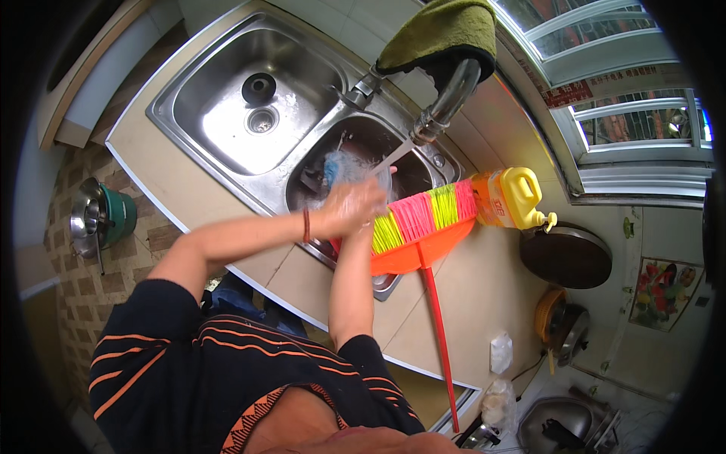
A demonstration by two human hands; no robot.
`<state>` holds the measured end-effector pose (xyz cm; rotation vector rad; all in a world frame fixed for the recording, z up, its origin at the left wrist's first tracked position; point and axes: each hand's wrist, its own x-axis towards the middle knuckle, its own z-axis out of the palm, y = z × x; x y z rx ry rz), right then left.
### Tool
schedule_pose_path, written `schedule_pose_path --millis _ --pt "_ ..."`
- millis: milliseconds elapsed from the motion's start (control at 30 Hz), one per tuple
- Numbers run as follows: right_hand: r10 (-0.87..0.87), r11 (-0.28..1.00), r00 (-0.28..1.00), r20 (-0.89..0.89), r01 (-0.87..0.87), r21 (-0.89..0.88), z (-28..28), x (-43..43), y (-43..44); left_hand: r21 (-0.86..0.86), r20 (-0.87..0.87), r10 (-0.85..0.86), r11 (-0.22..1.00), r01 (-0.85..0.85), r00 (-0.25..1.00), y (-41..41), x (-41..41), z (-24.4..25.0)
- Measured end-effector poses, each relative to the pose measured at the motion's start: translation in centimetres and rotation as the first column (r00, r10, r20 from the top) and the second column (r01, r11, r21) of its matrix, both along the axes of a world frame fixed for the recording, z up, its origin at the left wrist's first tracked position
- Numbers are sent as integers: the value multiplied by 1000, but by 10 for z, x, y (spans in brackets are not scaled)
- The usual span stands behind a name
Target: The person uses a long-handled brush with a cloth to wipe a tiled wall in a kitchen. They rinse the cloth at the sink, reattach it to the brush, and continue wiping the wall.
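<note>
Water runs from the faucet [429,125] into the right basin of a steel double sink [414,170]. My left hand [354,205], wet and blurred, lies across my right wrist, with a red band on its own wrist. Most of my right hand [393,169] is hidden behind it and the splashing water; a fingertip shows. Beyond the hands, a blue and clear, plastic-looking item [334,165] sits in the stream; whether a hand grips it is not visible. A broom head with pink and yellow bristles [417,218] in an orange holder rests by the right forearm.
The red broom handle [439,340] extends over the tiled counter [465,284]. A yellow pump jug [507,198] stands behind the broom head. A dark round pan [565,255] leans near the wall. A green cloth [442,34] hangs over the faucet. A green bucket [120,213] stands on the floor.
</note>
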<state>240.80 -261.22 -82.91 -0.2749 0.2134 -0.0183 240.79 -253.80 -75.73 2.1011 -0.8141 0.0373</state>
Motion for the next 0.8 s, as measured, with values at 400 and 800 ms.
schedule_pose_path --millis 400,800 --pt "-135 962 971 -198 80 -261 -76 23 -28 -197 -63 278 938 -285 958 -16 39 -29" --pt "-58 -320 962 265 234 -918 106 26 -60 433 -9 97 898 -84 995 62 89 -91"
